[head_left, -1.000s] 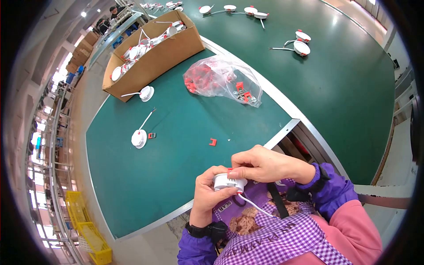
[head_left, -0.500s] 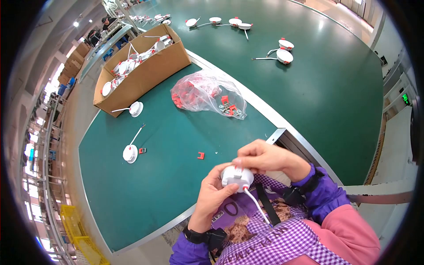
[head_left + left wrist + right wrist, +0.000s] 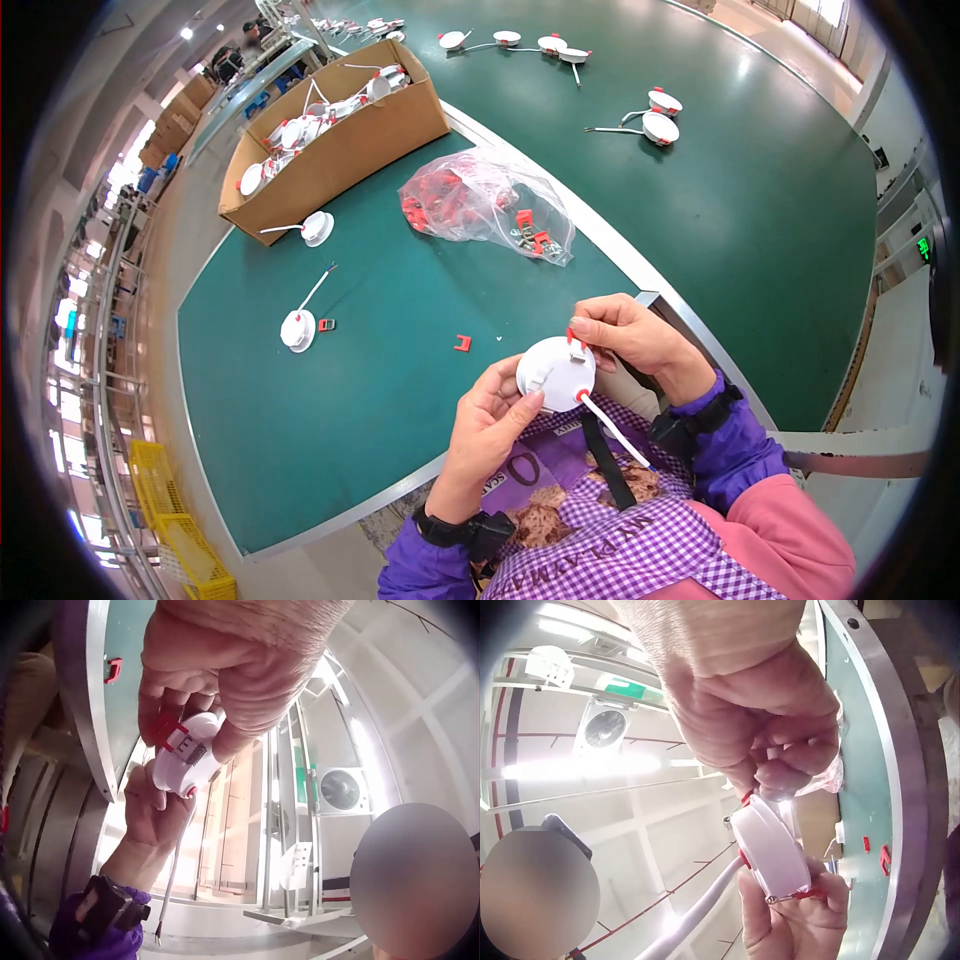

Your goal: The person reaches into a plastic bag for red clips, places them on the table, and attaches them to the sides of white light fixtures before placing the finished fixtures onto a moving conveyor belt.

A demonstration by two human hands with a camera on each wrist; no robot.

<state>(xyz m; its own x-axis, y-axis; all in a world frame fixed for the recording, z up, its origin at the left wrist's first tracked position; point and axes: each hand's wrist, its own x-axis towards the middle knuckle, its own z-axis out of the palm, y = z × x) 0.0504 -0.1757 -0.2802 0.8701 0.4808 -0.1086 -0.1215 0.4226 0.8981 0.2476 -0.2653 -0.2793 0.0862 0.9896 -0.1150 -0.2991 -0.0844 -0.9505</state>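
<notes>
My left hand [image 3: 483, 425] grips a round white downlight [image 3: 556, 375] by its left edge, thumb on the back face and fingers behind. The downlight's back is turned up toward the head view, and a white cable [image 3: 618, 432] with bare wire ends hangs from its red grommet. At the upper right edge, my right hand [image 3: 635, 340] pinches a red clip [image 3: 572, 335] that sits on the downlight. A second red clip [image 3: 810, 895] shows by the left fingers in the right wrist view, beside a small metal spring part.
On the green table lie a loose red clip [image 3: 462, 343], another clip [image 3: 327, 325] and two downlights, one at left [image 3: 298, 331]. Behind them are a plastic bag [image 3: 480, 200] of red clips and a cardboard box [image 3: 350, 150] of downlights. More downlights [image 3: 660, 128] stand on the far table.
The downlight has been turned so that its back now faces up, and both hands have moved a little right with it. The right fingers stay at its upper edge.
</notes>
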